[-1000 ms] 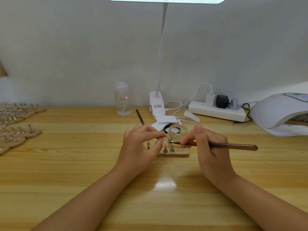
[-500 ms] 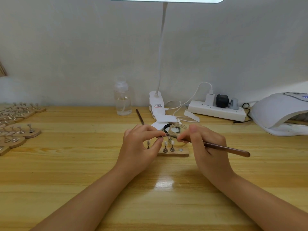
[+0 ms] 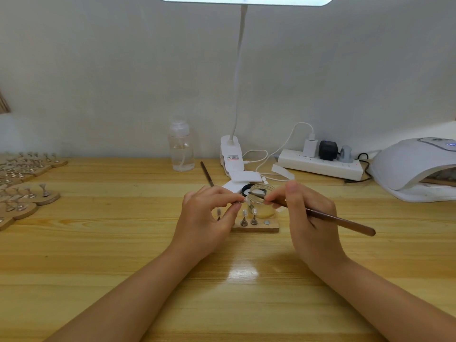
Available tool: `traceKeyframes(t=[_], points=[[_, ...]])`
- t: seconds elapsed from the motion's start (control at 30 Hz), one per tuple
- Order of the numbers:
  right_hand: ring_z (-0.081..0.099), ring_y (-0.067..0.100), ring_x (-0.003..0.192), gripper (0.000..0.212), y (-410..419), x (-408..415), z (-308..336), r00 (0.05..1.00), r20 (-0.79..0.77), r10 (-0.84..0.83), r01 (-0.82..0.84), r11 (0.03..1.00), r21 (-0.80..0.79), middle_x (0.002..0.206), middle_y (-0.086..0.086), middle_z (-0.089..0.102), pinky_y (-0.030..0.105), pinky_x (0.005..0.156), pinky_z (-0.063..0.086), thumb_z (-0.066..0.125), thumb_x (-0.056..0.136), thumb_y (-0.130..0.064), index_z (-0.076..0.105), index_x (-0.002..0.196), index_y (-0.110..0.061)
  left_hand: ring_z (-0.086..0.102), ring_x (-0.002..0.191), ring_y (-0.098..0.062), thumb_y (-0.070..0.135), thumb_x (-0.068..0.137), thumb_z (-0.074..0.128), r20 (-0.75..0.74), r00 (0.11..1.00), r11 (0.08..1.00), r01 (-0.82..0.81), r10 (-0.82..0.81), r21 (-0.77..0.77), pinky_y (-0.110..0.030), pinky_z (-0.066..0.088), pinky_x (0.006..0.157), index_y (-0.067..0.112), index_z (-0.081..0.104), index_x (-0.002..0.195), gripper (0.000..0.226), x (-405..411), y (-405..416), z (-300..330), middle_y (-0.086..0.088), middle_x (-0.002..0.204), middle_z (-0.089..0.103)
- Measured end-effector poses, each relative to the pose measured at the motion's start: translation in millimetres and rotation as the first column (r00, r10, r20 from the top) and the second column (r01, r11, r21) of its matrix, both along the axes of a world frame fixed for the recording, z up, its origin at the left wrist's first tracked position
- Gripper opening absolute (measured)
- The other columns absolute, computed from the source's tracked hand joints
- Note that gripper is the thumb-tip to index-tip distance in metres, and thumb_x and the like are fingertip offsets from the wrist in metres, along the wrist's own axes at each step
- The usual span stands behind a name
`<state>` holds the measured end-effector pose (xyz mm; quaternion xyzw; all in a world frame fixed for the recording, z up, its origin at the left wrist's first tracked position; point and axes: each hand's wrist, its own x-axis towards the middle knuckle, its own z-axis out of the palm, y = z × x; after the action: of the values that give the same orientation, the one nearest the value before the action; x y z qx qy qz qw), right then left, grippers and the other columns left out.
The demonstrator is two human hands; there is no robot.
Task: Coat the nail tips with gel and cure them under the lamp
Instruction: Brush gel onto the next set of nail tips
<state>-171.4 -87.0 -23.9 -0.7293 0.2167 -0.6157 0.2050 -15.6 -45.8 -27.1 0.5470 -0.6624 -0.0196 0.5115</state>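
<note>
My left hand (image 3: 207,213) pinches a small nail tip (image 3: 245,200) between thumb and forefinger, above a wooden stand (image 3: 261,227) that carries several nail tips on metal pegs. My right hand (image 3: 306,218) grips a brown gel brush (image 3: 340,221); its bristle end reaches the held tip. A clear jar of gel (image 3: 262,199) stands just behind the stand, between my hands. The white curing lamp (image 3: 414,169) sits at the far right of the wooden table (image 3: 123,243).
Several wooden stands with tips (image 3: 27,188) lie at the left edge. At the back stand a clear pump bottle (image 3: 181,149), a clip desk lamp base (image 3: 230,156), a power strip (image 3: 320,164) with cables, and a second brush (image 3: 206,177).
My right hand swung the brush tip left and up to the nail tip held by my left hand; the handle end dropped lower. My left hand stayed put.
</note>
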Motion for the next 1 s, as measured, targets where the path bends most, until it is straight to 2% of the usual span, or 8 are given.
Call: traceKeyframes(t=[0.07,0.17,0.4,0.57,0.77,0.9,1.0], points=[[0.064,0.005,0.067,0.040,0.1,0.7,-0.5,1.000,-0.005,0.019,-0.018,0.998,0.059,0.067,-0.007,0.066,0.019,0.064,0.051,0.036,0.091,-0.032,0.065,0.070,-0.015,0.059,0.083,-0.009,0.009,0.077,0.070,0.003,1.000,1.000,0.005,-0.005,0.004,-0.049,0.039,0.088,0.021,0.072,0.089,0.017,0.1,-0.1,0.0,0.012,0.084,0.066],[0.062,0.005,0.058,0.042,1.1,0.3,-0.8,0.992,0.089,0.086,-0.099,0.982,0.160,0.058,0.000,0.064,0.013,0.058,0.048,0.037,0.088,-0.038,0.064,0.063,-0.019,0.060,0.080,-0.011,0.009,0.078,0.070,0.004,1.000,1.000,0.019,-0.019,0.008,-0.052,0.041,0.085,0.019,0.072,0.090,0.017,0.5,-1.1,0.0,0.009,0.084,0.068],[0.062,0.007,0.067,0.039,0.2,-1.1,0.1,0.989,0.144,0.042,-0.064,0.987,0.147,0.066,0.000,0.065,0.014,0.064,0.048,0.036,0.089,-0.036,0.064,0.069,-0.017,0.058,0.084,-0.009,0.009,0.075,0.071,-0.033,0.999,0.999,0.025,-0.026,-0.023,-0.052,0.040,0.085,0.025,0.071,0.086,0.019,0.2,0.0,1.0,0.010,0.084,0.066],[0.059,0.002,0.069,0.034,1.2,-1.4,-0.7,0.998,0.065,0.026,-0.033,0.995,0.099,0.069,-0.006,0.063,0.012,0.064,0.045,0.036,0.090,-0.030,0.062,0.073,-0.019,0.060,0.086,-0.014,0.007,0.070,0.075,-0.078,0.996,0.997,0.039,-0.044,-0.066,-0.056,0.042,0.082,0.024,0.070,0.080,0.021,0.1,-1.4,1.1,0.010,0.084,0.065],[0.060,0.003,0.071,0.037,4.5,-1.3,-0.8,1.000,-0.025,0.008,-0.008,1.000,-0.009,0.071,-0.005,0.063,0.016,0.064,0.047,0.035,0.092,-0.024,0.064,0.075,-0.009,0.054,0.072,-0.014,0.005,0.069,0.076,-0.096,0.994,0.996,0.036,-0.044,-0.086,-0.058,0.041,0.079,0.013,0.065,0.070,0.014,1.6,-3.6,-3.6,0.007,0.072,0.062],[0.059,0.003,0.073,0.034,5.4,1.3,0.1,0.997,-0.074,-0.008,0.002,0.997,-0.074,0.073,-0.009,0.061,0.015,0.066,0.047,0.036,0.092,-0.021,0.065,0.078,-0.010,0.052,0.072,-0.008,0.007,0.070,0.076,-0.116,0.993,0.998,0.023,-0.031,-0.064,-0.057,0.040,0.081,0.017,0.063,0.069,0.017,1.5,-2.9,-2.8,0.011,0.071,0.061],[0.061,0.005,0.065,0.037,6.9,2.0,-1.1,0.998,-0.056,0.042,-0.044,0.999,-0.030,0.066,-0.005,0.064,0.020,0.062,0.050,0.037,0.091,-0.022,0.066,0.072,-0.011,0.052,0.072,-0.007,0.007,0.069,0.076,-0.114,0.993,0.998,0.020,-0.026,-0.054,-0.056,0.040,0.082,0.022,0.062,0.068,0.021,1.7,-2.7,-1.7,0.014,0.070,0.058]])
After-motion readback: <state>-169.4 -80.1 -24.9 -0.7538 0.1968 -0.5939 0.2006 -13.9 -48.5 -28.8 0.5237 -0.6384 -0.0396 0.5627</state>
